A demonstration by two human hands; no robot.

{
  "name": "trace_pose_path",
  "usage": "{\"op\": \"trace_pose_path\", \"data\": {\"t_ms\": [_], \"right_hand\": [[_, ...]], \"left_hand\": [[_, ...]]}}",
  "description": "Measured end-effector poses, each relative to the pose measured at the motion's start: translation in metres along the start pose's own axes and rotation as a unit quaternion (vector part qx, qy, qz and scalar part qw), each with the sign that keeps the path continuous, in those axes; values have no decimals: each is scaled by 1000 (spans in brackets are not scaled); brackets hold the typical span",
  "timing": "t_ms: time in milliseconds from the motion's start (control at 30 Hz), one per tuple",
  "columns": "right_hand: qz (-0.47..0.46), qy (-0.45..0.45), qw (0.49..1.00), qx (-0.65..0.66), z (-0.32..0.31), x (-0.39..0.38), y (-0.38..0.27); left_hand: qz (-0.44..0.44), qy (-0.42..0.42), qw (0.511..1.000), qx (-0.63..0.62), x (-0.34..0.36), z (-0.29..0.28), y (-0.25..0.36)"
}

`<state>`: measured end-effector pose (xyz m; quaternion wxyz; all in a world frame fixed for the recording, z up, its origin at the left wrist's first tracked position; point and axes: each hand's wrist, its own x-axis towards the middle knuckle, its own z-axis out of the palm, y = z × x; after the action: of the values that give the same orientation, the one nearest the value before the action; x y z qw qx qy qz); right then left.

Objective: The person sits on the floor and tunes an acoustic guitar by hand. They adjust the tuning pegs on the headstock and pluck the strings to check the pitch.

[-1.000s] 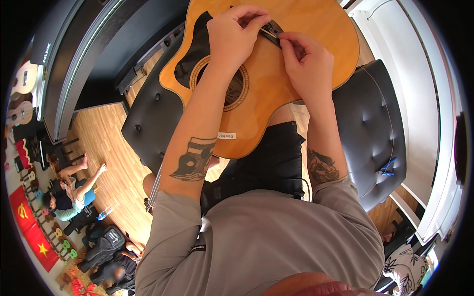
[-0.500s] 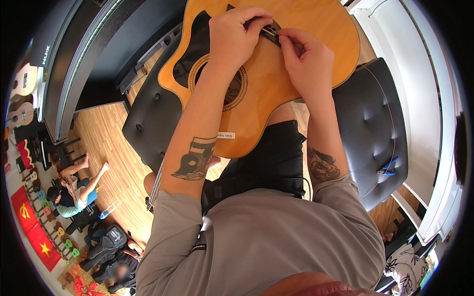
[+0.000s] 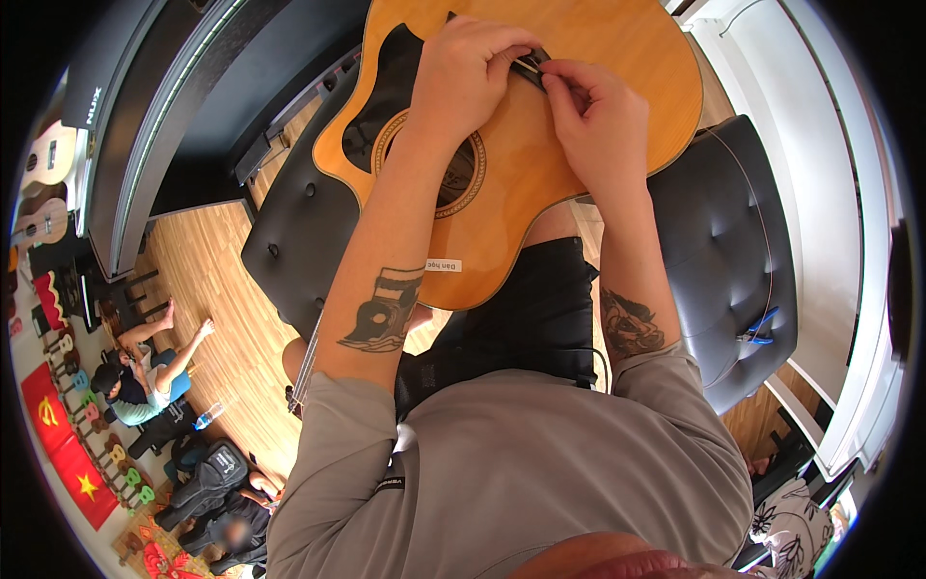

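Our two hands meet at the dark bar (image 3: 533, 69) on a guitar (image 3: 540, 159).
On our left hand (image 3: 466, 72), the thumb and first finger come close together by the bar; on our right hand (image 3: 600, 111), they do the same at its other side, and we cannot tell if either pair pinches something small. A thin pale strip (image 3: 527, 66) shows on the bar between them. The yellow-brown guitar lies face up in the upper middle of the frame, with its round hole (image 3: 465, 179) below our left hand and a white sticker (image 3: 444, 265) near its lower edge. On the right, blue pliers (image 3: 759, 330) and a long thin string (image 3: 765, 217) lie on a black seat (image 3: 719, 232). At the lower left, a person (image 3: 140, 391) sits near a bottle (image 3: 207, 416).
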<state>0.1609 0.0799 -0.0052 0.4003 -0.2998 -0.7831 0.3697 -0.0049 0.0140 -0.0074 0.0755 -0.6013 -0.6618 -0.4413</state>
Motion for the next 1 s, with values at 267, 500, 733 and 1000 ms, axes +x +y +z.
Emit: {"op": "trace_pose_path", "data": {"t_ms": [267, 500, 733, 1000], "right_hand": [[-16, 9, 1000, 2, 3, 2, -1], [4, 17, 1000, 11, 5, 2, -4], [17, -6, 1000, 25, 3, -1, -10], [80, -73, 992, 69, -5, -34, -24]], "left_hand": [[-34, -21, 999, 7, 1, -2, 3], [24, -46, 998, 28, 3, -5, -4], [19, -34, 999, 14, -4, -7, -6], [-19, -27, 998, 48, -13, -4, -10]]}}
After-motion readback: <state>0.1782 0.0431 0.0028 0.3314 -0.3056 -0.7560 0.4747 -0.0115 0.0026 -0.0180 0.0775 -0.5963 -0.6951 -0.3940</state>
